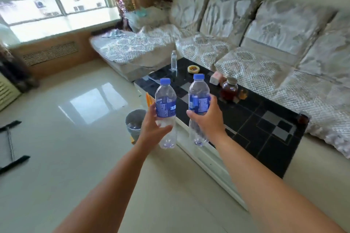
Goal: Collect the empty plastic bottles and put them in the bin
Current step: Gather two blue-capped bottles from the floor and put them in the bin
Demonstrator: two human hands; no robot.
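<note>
I hold two clear plastic bottles with blue caps and blue labels, both upright in the air. My left hand (pixel 151 126) grips the left bottle (pixel 166 98) around its middle. My right hand (pixel 206 117) grips the right bottle (pixel 198 91) the same way. A small grey bin (pixel 130 121) stands on the floor beside the coffee table, just left of my left hand, with something pale inside it. A third clear bottle (pixel 173 60) with a white cap stands upright at the far end of the black coffee table (pixel 265 128).
On the table sit a roll of tape (pixel 193 68), a pink box (pixel 216 79), a glass jar of brown liquid (pixel 229 89) and a dark cup (pixel 304 118) at the right corner. A patterned sofa (pixel 265 43) wraps behind it. Black bars (pixel 11 142) lie on the glossy floor.
</note>
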